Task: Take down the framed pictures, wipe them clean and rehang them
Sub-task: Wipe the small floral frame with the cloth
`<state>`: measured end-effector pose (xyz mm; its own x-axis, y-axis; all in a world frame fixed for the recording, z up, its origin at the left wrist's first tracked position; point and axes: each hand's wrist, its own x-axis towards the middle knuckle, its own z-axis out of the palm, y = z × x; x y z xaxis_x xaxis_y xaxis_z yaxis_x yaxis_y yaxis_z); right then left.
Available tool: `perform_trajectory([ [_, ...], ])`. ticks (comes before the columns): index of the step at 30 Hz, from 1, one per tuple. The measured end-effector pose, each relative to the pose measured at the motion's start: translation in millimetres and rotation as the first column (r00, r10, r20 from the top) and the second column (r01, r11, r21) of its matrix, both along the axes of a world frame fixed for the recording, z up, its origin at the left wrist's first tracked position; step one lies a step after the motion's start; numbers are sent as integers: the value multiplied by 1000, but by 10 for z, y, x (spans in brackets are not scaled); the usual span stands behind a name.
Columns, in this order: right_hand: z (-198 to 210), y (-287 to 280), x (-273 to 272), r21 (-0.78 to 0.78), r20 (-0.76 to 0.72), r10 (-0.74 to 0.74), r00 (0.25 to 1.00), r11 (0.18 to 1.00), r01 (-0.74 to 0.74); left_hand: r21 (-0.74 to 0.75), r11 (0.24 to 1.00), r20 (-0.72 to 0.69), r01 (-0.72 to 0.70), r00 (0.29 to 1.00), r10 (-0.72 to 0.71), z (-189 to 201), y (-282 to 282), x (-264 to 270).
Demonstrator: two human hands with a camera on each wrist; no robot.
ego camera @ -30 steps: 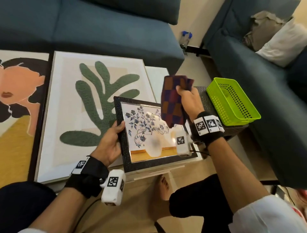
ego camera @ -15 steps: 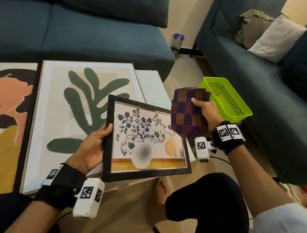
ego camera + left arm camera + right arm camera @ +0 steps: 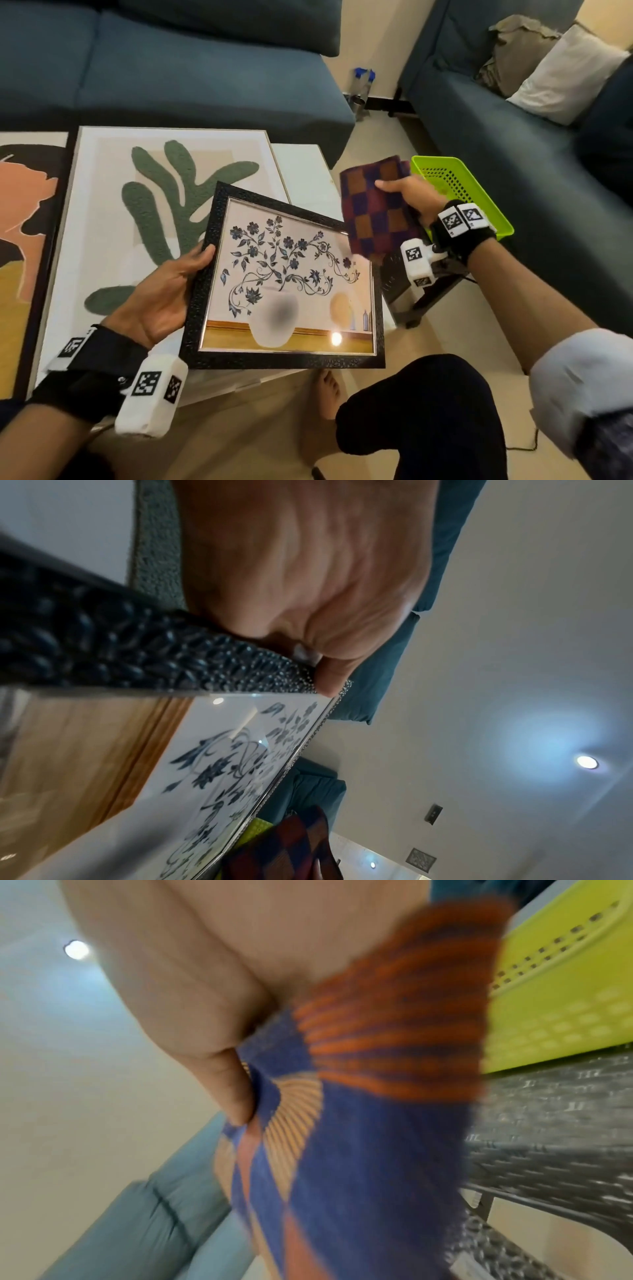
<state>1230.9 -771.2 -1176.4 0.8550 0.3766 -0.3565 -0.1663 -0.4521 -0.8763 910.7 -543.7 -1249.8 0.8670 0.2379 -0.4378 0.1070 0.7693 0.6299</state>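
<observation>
A small black-framed picture [image 3: 284,284] of blue flowers in a white vase is tilted up in front of me. My left hand [image 3: 161,294] grips its left edge, thumb on the front of the frame [image 3: 137,656]. My right hand [image 3: 411,202] holds a checked purple, orange and blue cloth [image 3: 376,212] just off the picture's upper right corner. In the right wrist view the thumb pinches the cloth [image 3: 359,1110]. Two larger pictures lie flat on the low table: a green leaf print [image 3: 164,205] and a portrait print [image 3: 24,222].
A lime green plastic basket [image 3: 462,192] sits on a dark woven stool [image 3: 404,291] to the right. Blue sofas stand behind [image 3: 171,68] and at the right [image 3: 513,154], with cushions [image 3: 565,72]. A blue-capped bottle [image 3: 363,85] stands on the floor. My knee [image 3: 428,411] is below.
The small picture has come nearer and tilted up toward me. My right hand has carried the cloth off the glass to the right, toward the green basket.
</observation>
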Motion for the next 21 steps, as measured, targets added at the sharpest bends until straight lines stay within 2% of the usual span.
perform_trajectory([
  [3, -57, -289, 385, 115, 52, -303, 952, 948, 296, 10, 1000, -10, -7, 1000, 7, -6, -17, 26],
  [4, -87, -418, 496, 182, 78, -430, 900, 893, 411, 7, 1000, -12, -9, 1000, 9, -13, -15, 34],
  [6, -92, -657, 650, 253, 140, -646, 750, 756, 604, -1, 1000, -13, 0, 1000, 0, -21, -12, 51],
  [7, -46, -751, 682, 252, 199, -705, 680, 708, 660, -6, 1000, -15, 7, 1000, -7, -25, -11, 68],
  [8, -14, -838, 721, 210, 281, -719, 636, 693, 690, -13, 1000, -16, 8, 1000, -8, -27, -14, 82],
  [10, 77, -965, 777, 63, 456, -665, 592, 687, 724, -18, 1000, -12, 5, 1000, -5, -35, -17, 123],
  [12, 182, -1054, 864, -68, 564, -582, 586, 675, 735, -21, 1000, -16, 5, 1000, -5, -31, -34, 178],
  [16, 392, -1033, 950, -261, 778, -303, 551, 641, 722, -37, 999, -34, 17, 999, -18, -32, -52, 266],
  [18, 373, -975, 1041, -417, 816, -88, 571, 594, 688, -45, 999, -49, 19, 999, -22, -46, -51, 317],
  [21, 176, -824, 1101, -688, 703, 245, 668, 471, 551, -55, 998, -57, 38, 998, -41, -82, -45, 372],
])
